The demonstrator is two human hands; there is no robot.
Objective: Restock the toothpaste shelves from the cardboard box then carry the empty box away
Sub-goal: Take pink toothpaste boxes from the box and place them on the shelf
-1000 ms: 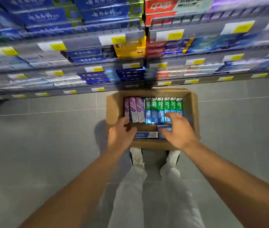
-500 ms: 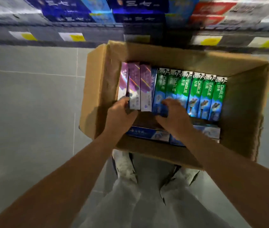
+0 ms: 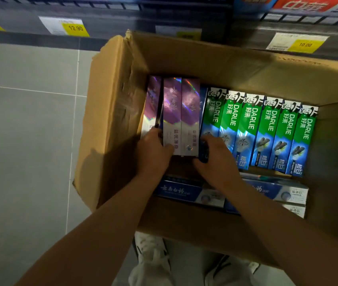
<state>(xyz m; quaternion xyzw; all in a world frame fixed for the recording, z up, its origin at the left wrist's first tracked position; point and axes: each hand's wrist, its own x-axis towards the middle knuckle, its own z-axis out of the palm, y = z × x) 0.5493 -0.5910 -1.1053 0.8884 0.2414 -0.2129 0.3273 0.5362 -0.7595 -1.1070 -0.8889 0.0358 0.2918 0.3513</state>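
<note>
Since 1 s ago we leaned in; both hands dropped into box (image 3: 114,112) on floor. L hand (image 3: 153,153) and R hand (image 3: 215,159) fingers pinched purple cartons (image 3: 181,116); restock pick started, box nearly full.

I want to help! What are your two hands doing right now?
Left hand: fingers gripping the purple toothpaste boxes.
Right hand: fingers gripping a dark blue box.

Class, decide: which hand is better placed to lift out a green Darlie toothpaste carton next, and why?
Right. The right hand already sits at the near ends of the green Darlie toothpaste cartons; the left hand is busy at the purple holographic cartons.
</note>
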